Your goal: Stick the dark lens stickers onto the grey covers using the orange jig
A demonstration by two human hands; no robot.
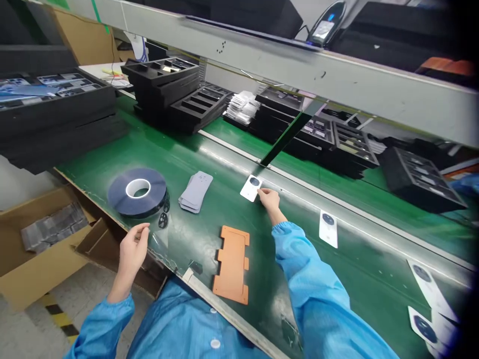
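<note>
The right hand (270,201) pinches a white panel (248,191) just ahead by its edge, apparently positioning it, which would next call for gentle release, while the left hand (133,248) curls loosely, its hold unclear.

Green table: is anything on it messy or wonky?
A little: the gray sheets sit in a crooked stack, edges not lined up. At the far right, white cards overlap at different angles. I see no spill.
</note>
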